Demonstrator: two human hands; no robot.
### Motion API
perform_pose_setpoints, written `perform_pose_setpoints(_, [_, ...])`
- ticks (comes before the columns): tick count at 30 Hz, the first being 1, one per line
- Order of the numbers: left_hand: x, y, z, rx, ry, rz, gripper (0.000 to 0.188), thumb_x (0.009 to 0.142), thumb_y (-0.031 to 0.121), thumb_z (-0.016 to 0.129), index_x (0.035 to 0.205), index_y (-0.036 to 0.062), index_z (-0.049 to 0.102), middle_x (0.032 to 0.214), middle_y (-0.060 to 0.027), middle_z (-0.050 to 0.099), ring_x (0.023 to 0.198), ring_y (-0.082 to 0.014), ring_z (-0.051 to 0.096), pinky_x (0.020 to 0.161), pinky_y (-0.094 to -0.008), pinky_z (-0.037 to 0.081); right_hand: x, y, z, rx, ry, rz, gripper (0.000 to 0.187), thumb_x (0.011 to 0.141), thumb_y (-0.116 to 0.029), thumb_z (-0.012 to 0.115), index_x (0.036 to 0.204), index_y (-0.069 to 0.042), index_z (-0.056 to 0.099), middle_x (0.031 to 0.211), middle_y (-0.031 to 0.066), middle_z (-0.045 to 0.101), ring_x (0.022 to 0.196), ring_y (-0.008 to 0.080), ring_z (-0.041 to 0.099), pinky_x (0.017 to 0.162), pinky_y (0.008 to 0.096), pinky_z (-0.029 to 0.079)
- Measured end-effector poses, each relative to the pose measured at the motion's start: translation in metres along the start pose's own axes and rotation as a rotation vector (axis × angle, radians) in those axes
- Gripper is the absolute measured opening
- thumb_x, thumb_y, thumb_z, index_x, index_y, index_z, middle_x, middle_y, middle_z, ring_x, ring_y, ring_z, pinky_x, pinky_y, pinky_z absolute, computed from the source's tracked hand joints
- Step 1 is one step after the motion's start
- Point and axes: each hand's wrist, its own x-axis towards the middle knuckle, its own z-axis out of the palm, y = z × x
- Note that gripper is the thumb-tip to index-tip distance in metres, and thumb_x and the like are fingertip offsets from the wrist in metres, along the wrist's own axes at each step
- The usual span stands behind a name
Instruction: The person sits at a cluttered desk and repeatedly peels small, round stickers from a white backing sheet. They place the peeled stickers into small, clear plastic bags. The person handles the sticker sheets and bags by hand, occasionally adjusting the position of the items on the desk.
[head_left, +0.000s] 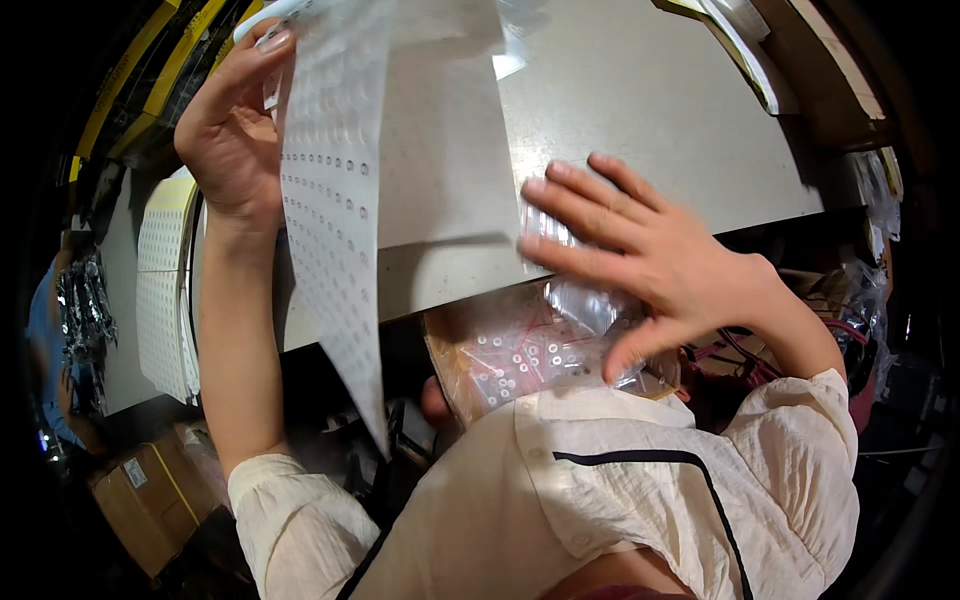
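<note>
My left hand point(235, 140) is raised over the table and pinches the upper edge of a long translucent sheet point(335, 130) printed with rows of small round stickers. The sheet hangs down past the table edge, its lower corner pointed. My right hand point(665, 255), slightly blurred, is spread with fingers apart. Beneath it a clear plastic bag point(590, 305) slopes off the table edge; whether my fingers touch it I cannot tell. Against my lap sits an open cardboard box point(440, 345) holding several small clear bags point(515, 365) marked with round white stickers.
The pale table point(640, 110) stretches ahead. A stack of sticker sheets point(165, 260) lies at the left, with yellow-edged boxes point(150, 90) behind. A cardboard container point(830, 80) stands at the back right. Another person in blue point(45, 340) is far left, near a floor carton point(155, 495).
</note>
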Motion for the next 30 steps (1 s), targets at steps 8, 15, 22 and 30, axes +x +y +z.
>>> perform_pose_setpoints(8, [-0.023, -0.018, 0.036, 0.531, -0.355, 0.130, 0.022, 0.089, 0.019, 0.076, 0.101, 0.0015, 0.077, 0.076, -0.0012, 0.070, 0.068, -0.0045, 0.061, 0.063, -0.0177, 0.044, -0.023, 0.008, -0.028, 1.132, 0.598, 0.229, 0.031, 0.090, -0.013, 0.073, 0.113, 0.007, 0.073, 0.098, 0.0157, 0.076, 0.092, 0.0221, 0.074, 0.088, 0.0347, 0.059])
perform_pose_setpoints(15, [-0.036, -0.028, 0.056, 0.573, -0.353, -0.039, 0.022, 0.093, 0.016, 0.076, 0.107, -0.0005, 0.076, 0.073, 0.0034, 0.066, 0.062, -0.0008, 0.054, 0.056, -0.0160, 0.038, 0.038, 0.036, -0.042, 0.324, 0.710, 0.103, 0.035, 0.089, -0.005, 0.072, 0.123, 0.001, 0.064, 0.116, 0.0142, 0.070, 0.106, 0.0268, 0.070, 0.089, 0.0354, 0.057])
perform_pose_setpoints(22, [-0.045, -0.028, 0.065, 0.530, -0.347, -0.080, 0.021, 0.095, 0.015, 0.075, 0.107, -0.0025, 0.076, 0.077, 0.0033, 0.067, 0.066, 0.0000, 0.053, 0.057, -0.0172, 0.039, 0.089, 0.028, -0.041, -0.041, 0.680, 0.098, 0.018, 0.084, -0.006, 0.070, 0.098, -0.003, 0.058, 0.089, 0.0119, 0.061, 0.083, 0.0339, 0.063, 0.072, 0.0442, 0.052])
perform_pose_setpoints(30, [-0.041, -0.020, 0.062, 0.494, -0.364, -0.331, 0.028, 0.099, 0.023, 0.069, 0.105, -0.0037, 0.074, 0.081, 0.0006, 0.068, 0.068, -0.0030, 0.055, 0.061, -0.0189, 0.045, 0.090, 0.029, -0.034, -0.238, 0.653, 0.137, 0.018, 0.083, 0.001, 0.069, 0.097, -0.002, 0.058, 0.090, 0.0117, 0.060, 0.083, 0.0319, 0.060, 0.072, 0.0412, 0.050])
